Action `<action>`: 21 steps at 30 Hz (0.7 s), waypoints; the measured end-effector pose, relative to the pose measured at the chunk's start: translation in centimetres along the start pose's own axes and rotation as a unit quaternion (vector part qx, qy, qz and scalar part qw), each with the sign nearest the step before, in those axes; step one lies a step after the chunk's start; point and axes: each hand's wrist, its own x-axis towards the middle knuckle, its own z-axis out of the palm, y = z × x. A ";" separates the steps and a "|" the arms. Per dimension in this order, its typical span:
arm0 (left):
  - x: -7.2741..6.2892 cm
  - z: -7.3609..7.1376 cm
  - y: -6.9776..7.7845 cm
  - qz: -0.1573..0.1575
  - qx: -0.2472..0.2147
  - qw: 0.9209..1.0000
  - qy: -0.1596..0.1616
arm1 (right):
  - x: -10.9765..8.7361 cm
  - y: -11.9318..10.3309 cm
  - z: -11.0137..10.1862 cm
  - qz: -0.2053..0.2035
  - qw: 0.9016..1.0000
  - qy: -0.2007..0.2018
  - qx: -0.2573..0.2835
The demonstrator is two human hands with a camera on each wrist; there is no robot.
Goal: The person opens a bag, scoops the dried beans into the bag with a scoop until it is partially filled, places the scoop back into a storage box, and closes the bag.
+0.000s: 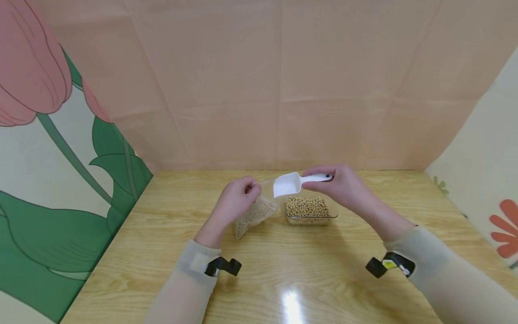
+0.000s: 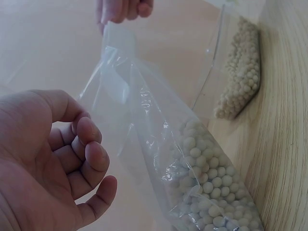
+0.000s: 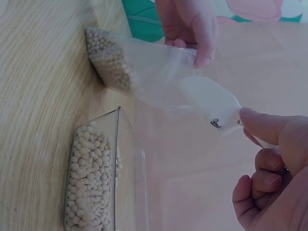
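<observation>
My left hand (image 1: 236,197) pinches the top edge of a clear plastic bag (image 1: 256,215). Soybeans (image 2: 211,178) fill the lower part of this bag, which stands tilted on the table. Between thumb and fingers, my right hand (image 1: 344,185) grips the handle of a white scoop (image 1: 287,184). The scoop's blade points left and sits at the bag's mouth; its inner face shows plain white in the head view. Just below and in front of the scoop stands a clear rectangular container (image 3: 138,166), heaped with more soybeans (image 1: 306,207).
The wooden table (image 1: 299,256) carries the bag and the container near its far side. A pink backdrop (image 1: 279,90) rises behind the table's back edge, and flower-printed panels (image 1: 36,234) close in the left and right sides.
</observation>
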 end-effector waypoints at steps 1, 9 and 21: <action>0.0 0.0 0.0 0.000 -0.001 1.000 -0.001 | -0.1 0.1 -0.1 0.001 1.000 0.001 0.006; -0.1 0.0 0.0 0.003 -0.004 1.000 -0.002 | -1.4 1.6 -1.1 0.025 0.999 0.015 0.029; -0.3 -0.2 0.1 0.010 -0.001 1.000 -0.004 | -3.0 4.8 -3.4 0.039 0.999 0.017 -0.016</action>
